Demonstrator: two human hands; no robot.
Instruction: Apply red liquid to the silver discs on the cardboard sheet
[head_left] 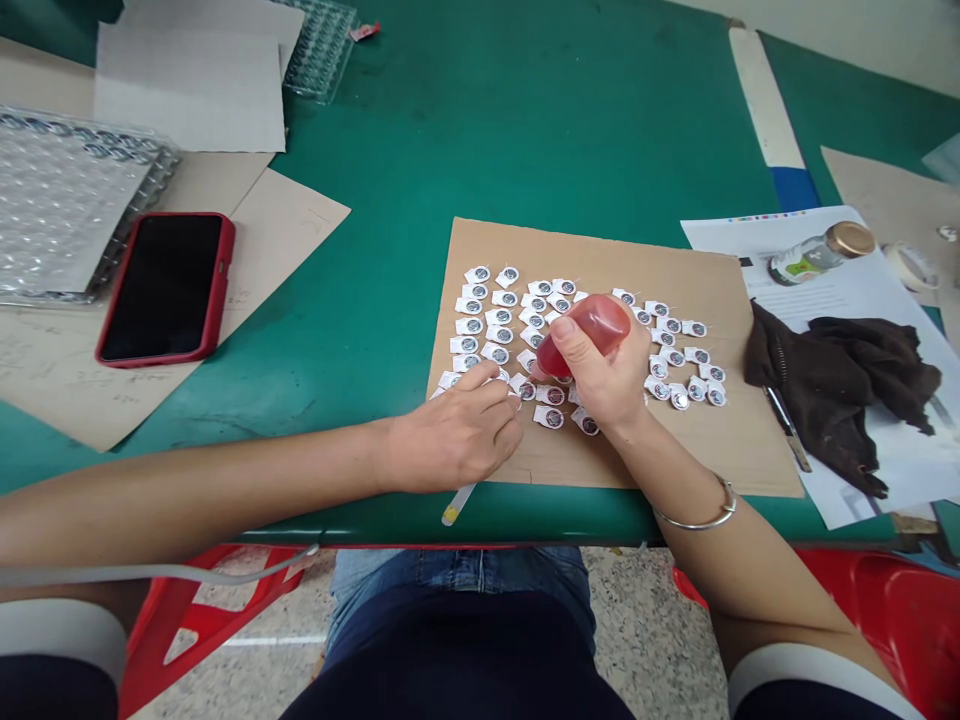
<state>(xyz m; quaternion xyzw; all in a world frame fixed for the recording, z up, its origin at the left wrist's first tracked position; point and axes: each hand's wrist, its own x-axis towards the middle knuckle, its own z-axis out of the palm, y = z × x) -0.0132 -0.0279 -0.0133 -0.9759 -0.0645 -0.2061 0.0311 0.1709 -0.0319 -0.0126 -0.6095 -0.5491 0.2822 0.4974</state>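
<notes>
A brown cardboard sheet [495, 240] lies before me, covered with several rows of small white tabs [469, 326], each bearing a round dark disc. My right hand [611, 375] is wrapped round a red translucent squeeze bottle [592, 330], tilted over the middle rows; its tip points toward my left hand. Low over the left part of the sheet, my left hand [461, 430] is closed in a pinch. From beneath it sticks out a thin white stick [459, 502] with a yellowish end. My fingers hide their contact with the nearest tabs.
On the left lie a red-cased phone [165, 290], cardboard and clear plastic trays [67, 200]. To the right, a dark cloth [840, 380], a small glass jar [821, 252], a tape roll [911, 267] and a slim metal tool [787, 430] rest on or beside white paper.
</notes>
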